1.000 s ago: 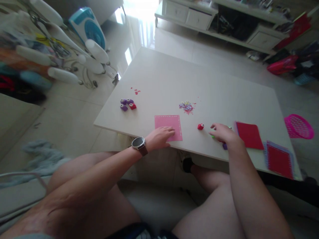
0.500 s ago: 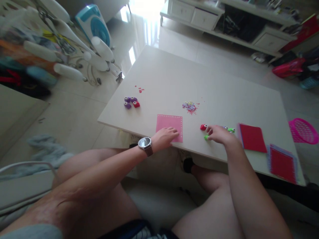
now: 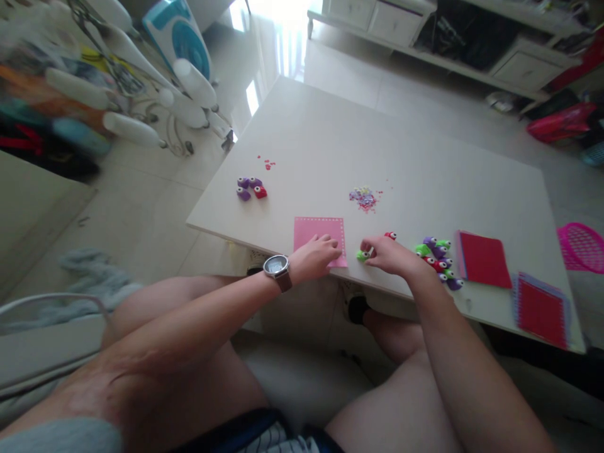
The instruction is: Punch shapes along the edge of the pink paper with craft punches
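My left hand (image 3: 317, 253) lies flat with its fingers stretched out on a pink sheet of paper (image 3: 314, 228), which has rows of small punched holes along its top and right edges. To the right of the sheet, the fingers of my right hand (image 3: 384, 255) close round a small green craft punch (image 3: 362, 255). A red craft punch (image 3: 390, 235) sits just behind that hand, partly hidden by it. Farther right, several green, purple and red craft punches (image 3: 440, 257) stand in a cluster next to my right wrist.
Several craft punches (image 3: 250, 189) and red paper bits (image 3: 268, 166) are at the table's left. A heap of coloured paper bits (image 3: 364, 198) lies beyond my hands. Red paper stacks (image 3: 485, 258) lie at the right, and a pink basket (image 3: 585, 246) is past the table's edge.
My right hand has moved left with the green craft punch, closer to the pink sheet, uncovering the cluster of punches. My left hand stays on the sheet.
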